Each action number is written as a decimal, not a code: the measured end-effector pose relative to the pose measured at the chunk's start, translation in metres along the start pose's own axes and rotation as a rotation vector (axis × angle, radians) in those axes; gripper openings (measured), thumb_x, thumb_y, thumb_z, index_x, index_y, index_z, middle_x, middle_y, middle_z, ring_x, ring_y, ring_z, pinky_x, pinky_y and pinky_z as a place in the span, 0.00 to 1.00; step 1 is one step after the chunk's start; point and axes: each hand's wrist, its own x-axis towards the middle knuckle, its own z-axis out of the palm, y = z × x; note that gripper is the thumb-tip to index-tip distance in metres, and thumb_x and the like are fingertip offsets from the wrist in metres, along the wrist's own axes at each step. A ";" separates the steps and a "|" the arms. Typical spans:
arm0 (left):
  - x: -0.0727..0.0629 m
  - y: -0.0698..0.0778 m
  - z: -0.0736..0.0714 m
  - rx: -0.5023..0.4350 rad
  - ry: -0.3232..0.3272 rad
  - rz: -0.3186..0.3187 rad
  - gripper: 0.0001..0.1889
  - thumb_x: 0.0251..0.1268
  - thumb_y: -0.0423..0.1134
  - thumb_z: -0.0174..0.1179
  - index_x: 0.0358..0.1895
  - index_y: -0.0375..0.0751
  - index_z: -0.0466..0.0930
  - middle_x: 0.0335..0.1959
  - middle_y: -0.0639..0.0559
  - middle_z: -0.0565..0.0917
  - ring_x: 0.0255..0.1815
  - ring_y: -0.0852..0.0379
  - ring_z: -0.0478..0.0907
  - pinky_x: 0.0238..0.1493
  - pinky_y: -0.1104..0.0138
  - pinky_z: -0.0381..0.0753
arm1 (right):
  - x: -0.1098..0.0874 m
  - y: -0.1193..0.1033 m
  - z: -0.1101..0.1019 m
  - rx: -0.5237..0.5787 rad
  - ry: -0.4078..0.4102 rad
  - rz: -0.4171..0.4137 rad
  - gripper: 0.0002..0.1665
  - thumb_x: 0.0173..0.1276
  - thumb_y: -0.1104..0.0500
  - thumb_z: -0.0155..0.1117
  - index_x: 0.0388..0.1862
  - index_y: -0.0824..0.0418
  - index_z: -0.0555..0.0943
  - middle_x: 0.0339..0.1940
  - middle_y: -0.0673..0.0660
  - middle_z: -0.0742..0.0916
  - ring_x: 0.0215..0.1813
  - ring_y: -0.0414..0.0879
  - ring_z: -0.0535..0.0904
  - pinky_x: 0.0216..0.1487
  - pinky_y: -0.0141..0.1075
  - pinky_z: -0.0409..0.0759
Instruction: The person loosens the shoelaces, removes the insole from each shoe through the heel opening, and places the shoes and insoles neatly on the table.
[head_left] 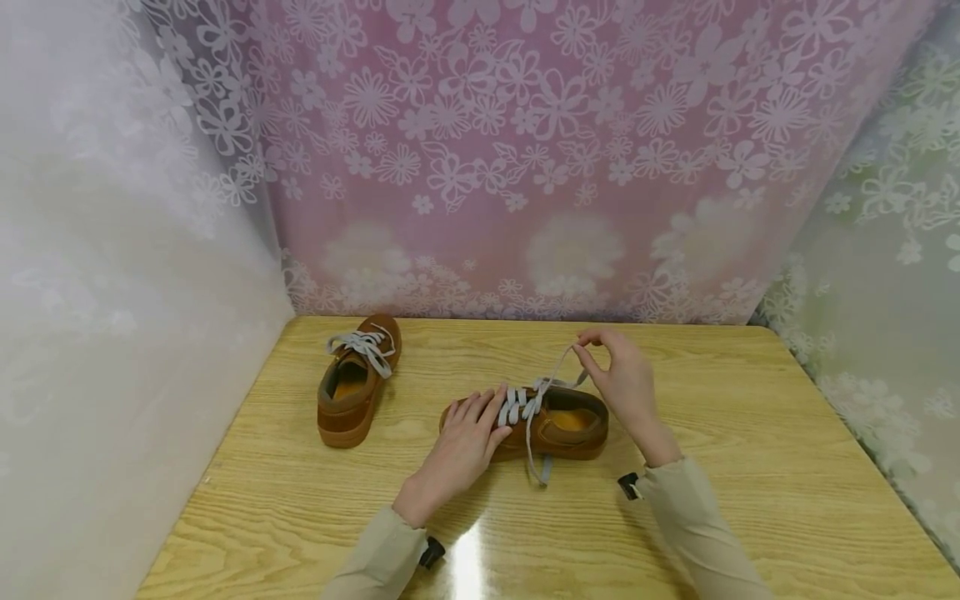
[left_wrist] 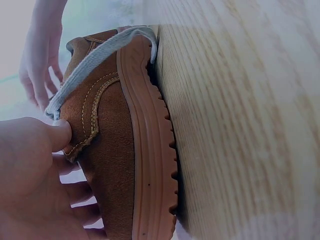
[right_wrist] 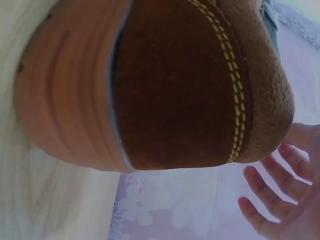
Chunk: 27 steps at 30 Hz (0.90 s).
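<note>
A brown suede shoe (head_left: 581, 447) with grey laces sits sideways on the table, toe to the left. My left hand (head_left: 468, 442) holds its toe part, fingers across the top and thumb on the near side, as the left wrist view shows at the thumb (left_wrist: 60, 135). Above the shoe's opening, my right hand (head_left: 628, 383) pinches one end of the shoelace (head_left: 558, 362) between thumb and forefinger, drawing it up from the lacing. Another length of lace (left_wrist: 92, 65) hangs down the near side. In the right wrist view the heel (right_wrist: 175, 90) fills most of the picture.
A matching brown shoe (head_left: 348, 425) stands at the back left, its grey laces (head_left: 363, 343) in a bow. The wooden table (head_left: 750, 467) ends at a pink flowered curtain (head_left: 487, 167) behind, with pale curtains on both sides.
</note>
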 end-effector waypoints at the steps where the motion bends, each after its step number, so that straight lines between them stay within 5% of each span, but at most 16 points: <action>1: 0.000 0.000 0.000 0.003 0.000 -0.001 0.32 0.84 0.53 0.39 0.83 0.46 0.49 0.78 0.39 0.62 0.79 0.37 0.57 0.77 0.41 0.56 | 0.000 0.001 0.000 0.001 -0.020 -0.007 0.10 0.65 0.64 0.75 0.43 0.63 0.85 0.42 0.61 0.89 0.43 0.58 0.84 0.44 0.53 0.83; 13: 0.001 -0.001 0.001 0.024 0.014 0.004 0.32 0.84 0.53 0.39 0.83 0.46 0.49 0.78 0.40 0.63 0.78 0.38 0.58 0.76 0.41 0.57 | -0.019 -0.004 0.000 0.104 -0.261 -0.330 0.34 0.57 0.66 0.79 0.64 0.55 0.80 0.55 0.56 0.85 0.47 0.50 0.83 0.43 0.45 0.83; 17: 0.000 -0.001 0.000 0.027 0.019 0.008 0.31 0.84 0.53 0.40 0.83 0.46 0.50 0.78 0.40 0.63 0.78 0.37 0.59 0.76 0.40 0.57 | -0.023 -0.007 0.003 0.087 -0.247 -0.384 0.27 0.55 0.64 0.81 0.56 0.54 0.85 0.51 0.55 0.86 0.49 0.52 0.84 0.47 0.48 0.84; 21: 0.000 -0.001 0.001 0.028 0.019 0.010 0.31 0.84 0.53 0.39 0.83 0.46 0.50 0.78 0.40 0.63 0.78 0.37 0.59 0.76 0.41 0.57 | -0.023 -0.007 0.006 0.002 -0.142 -0.341 0.14 0.55 0.62 0.81 0.40 0.54 0.89 0.39 0.53 0.89 0.39 0.50 0.85 0.42 0.48 0.83; 27: 0.000 -0.001 0.002 0.017 0.014 0.007 0.32 0.84 0.53 0.39 0.83 0.46 0.50 0.78 0.40 0.63 0.78 0.38 0.58 0.77 0.41 0.56 | -0.014 -0.005 0.003 -0.035 0.052 -0.098 0.09 0.61 0.63 0.78 0.39 0.62 0.86 0.33 0.57 0.90 0.34 0.52 0.86 0.34 0.48 0.83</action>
